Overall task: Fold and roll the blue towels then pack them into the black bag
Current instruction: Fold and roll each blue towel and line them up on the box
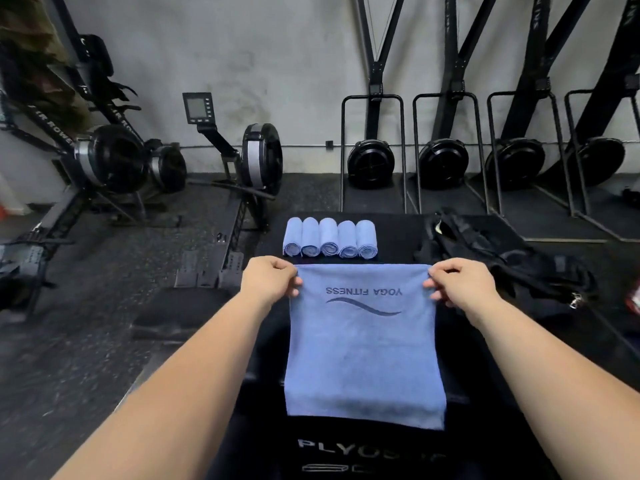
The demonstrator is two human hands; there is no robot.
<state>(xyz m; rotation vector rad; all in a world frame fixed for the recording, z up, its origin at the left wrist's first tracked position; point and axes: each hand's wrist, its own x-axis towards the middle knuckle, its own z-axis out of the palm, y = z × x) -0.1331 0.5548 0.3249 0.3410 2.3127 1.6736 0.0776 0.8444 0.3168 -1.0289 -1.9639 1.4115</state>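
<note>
L hand & R hand pinch far corners of the blue towel. 5 rolled towels lie just behind.

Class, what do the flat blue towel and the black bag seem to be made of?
The blue towel: probably microfibre or fine terry, matte; its surface looks fuzzy and it drapes limply. The black bag: likely woven synthetic, matte, with webbing straps and a shiny metal clip.

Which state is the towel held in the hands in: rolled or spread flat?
Spread flat: the towel lies unrolled, print showing, left hand and right hand pinching its far corners.
</note>
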